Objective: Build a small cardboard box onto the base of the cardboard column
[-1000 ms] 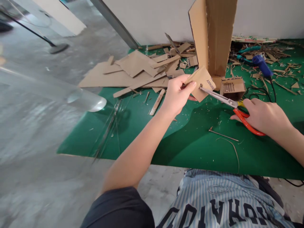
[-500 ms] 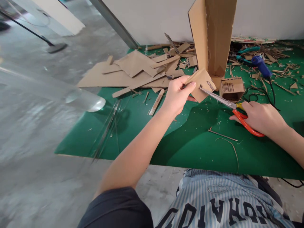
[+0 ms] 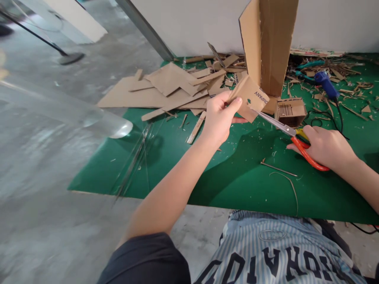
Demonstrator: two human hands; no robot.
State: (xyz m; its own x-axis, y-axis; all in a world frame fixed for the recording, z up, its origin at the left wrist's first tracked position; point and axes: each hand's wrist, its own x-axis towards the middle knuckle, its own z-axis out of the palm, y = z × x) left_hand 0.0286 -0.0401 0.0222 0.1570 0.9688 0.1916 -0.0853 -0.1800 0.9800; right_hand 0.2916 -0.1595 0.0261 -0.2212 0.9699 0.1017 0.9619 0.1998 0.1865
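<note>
Green mat (image 3: 207, 173) lies on a grey concrete floor below a white wall, with cardboard scraps (image 3: 171, 85) heaped toward 11 o'clock. Head view: the left hand (image 3: 219, 120) has its fingers pinched on a printed cardboard piece (image 3: 250, 96) held above mid-mat. The scissors (image 3: 284, 128) point toward 10 o'clock, tips at the piece's lower edge. The right hand (image 3: 327, 148) has its fingers closed through the orange handles.
</note>
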